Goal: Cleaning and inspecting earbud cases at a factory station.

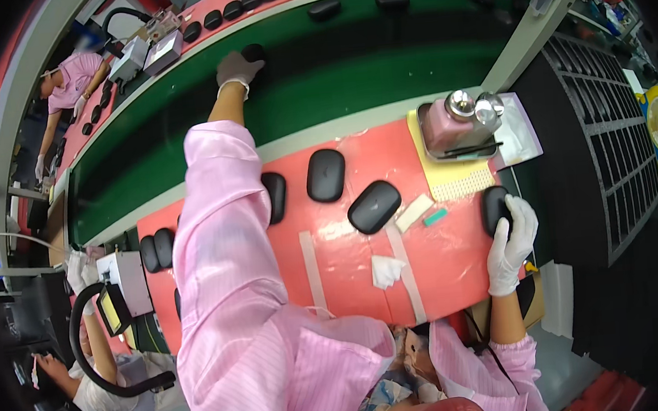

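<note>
My left hand (237, 69), in a white glove, stretches out over the green conveyor belt (380, 68), its fingers at a black rounded case (254, 52) that they partly cover. At the right end of the pink-covered bench, my gloved right hand (514, 244) grips another black rounded case (494, 208) by its right side. Between my arms lie more such cases: a black case (326, 176) standing lengthwise, a tilted black case (374, 207), and a black case (274, 198) partly behind my left sleeve. Two black cases (157, 250) sit side by side at the bench's left end.
Pump bottles (451, 126) stand in a tray at the back right, by a yellow pad (460, 182). A cream block (414, 213), a green piece (436, 217) and a crumpled white wipe (387, 271) lie nearby. A black rack (597, 143) borders the right. Co-workers are at the left.
</note>
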The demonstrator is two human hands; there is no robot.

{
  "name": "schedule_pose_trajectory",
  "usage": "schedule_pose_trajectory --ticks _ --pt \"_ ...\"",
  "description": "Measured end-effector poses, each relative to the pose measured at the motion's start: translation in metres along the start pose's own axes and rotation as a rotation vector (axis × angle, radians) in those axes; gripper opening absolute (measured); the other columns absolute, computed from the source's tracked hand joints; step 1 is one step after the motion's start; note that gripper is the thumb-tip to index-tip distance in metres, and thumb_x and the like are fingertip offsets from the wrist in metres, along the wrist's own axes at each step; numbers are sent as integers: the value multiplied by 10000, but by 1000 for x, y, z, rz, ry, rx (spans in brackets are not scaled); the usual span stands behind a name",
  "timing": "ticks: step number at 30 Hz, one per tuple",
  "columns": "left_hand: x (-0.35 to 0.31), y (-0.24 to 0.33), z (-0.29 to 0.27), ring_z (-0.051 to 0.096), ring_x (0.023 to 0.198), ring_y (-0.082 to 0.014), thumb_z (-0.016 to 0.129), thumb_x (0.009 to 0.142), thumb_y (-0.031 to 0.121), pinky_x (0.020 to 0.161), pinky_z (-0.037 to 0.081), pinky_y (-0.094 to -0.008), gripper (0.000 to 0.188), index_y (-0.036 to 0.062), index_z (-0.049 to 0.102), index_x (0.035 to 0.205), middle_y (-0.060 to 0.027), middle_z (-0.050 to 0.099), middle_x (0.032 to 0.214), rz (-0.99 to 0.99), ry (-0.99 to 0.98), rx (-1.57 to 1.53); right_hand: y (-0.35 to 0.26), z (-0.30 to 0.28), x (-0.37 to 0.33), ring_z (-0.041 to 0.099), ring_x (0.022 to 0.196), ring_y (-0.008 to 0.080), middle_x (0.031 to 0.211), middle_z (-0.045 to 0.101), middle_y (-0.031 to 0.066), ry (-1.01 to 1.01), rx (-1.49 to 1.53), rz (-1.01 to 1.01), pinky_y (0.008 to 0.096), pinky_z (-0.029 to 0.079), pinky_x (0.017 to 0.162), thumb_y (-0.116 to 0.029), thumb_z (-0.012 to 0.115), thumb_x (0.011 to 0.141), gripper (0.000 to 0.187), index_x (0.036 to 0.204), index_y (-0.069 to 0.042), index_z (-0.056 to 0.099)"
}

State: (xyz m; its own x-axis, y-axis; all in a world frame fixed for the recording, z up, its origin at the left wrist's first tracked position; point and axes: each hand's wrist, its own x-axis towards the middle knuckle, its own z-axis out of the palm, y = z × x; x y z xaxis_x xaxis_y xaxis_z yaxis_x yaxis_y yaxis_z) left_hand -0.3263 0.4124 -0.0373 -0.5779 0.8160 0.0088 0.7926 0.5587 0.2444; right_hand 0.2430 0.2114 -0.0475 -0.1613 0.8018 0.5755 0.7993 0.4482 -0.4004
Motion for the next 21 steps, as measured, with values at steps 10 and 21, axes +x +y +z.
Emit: schedule_pose_trajectory --ticks 10,21 --pt "-348 40 -116 550 1124 -161 721 779 163 996 407 -295 529 55 545 1266 -61 588 1192 572 -720 -953 -125 -35 11 531 1214 308 1282 567 173 -357 854 -190 391 402 1034 -105 697 789 574 1321 15 520" --pt "-545 52 -53 612 1020 -128 759 752 18 909 498 -293 503 37 551 1209 -26 643 1078 110 -448 -1850 -132 -64 -53 496 1265 274 1365 517 170 -692 1236 -156 379 356 1079 -180 656 844 568 1355 12 498"
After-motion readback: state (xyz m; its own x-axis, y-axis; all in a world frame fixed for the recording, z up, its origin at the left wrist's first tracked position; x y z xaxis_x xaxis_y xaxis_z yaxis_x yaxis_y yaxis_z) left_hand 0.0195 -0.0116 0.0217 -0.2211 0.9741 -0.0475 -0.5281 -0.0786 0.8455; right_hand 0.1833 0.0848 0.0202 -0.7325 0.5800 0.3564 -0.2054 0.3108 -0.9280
